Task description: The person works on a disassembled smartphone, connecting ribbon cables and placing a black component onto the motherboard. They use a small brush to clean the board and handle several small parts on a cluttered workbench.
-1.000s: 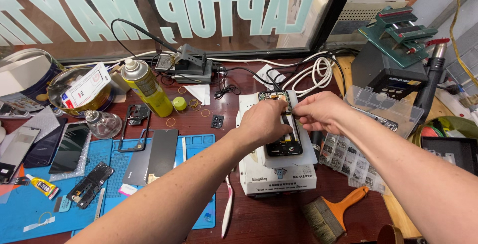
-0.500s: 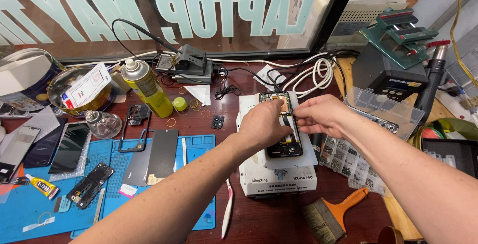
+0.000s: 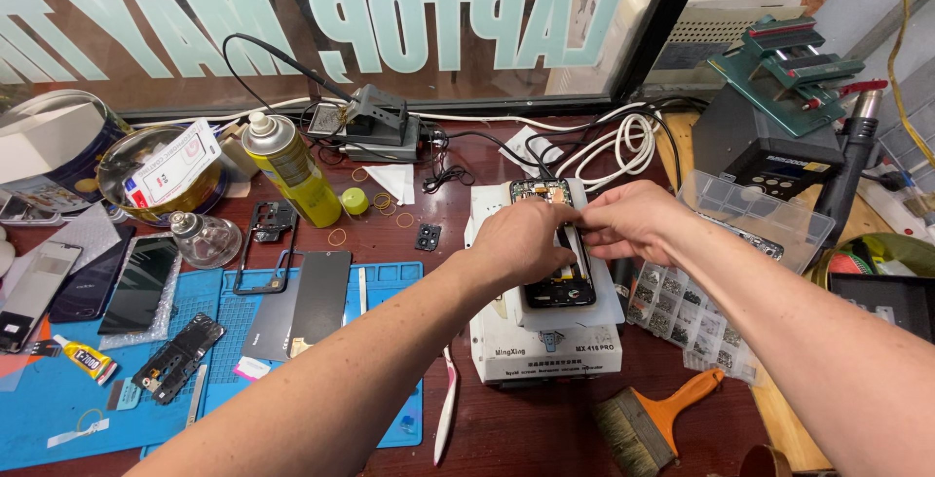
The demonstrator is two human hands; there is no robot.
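An opened phone (image 3: 557, 277) lies flat on a white pad atop the white heating machine (image 3: 545, 346) in the middle of the table (image 3: 545, 438), raised where both hands can reach it. The left hand (image 3: 521, 240) presses down on its left edge, fingers curled, steadying it. The right hand (image 3: 631, 222) pinches narrowly at a thin strip along the phone's right side. A brush (image 3: 648, 421) lies nearby

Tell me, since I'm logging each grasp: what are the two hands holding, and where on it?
Both hands, left hand and right hand, meet on the opened phone lying on the white machine, at its upper middle. The exact grip is hidden by fingers.
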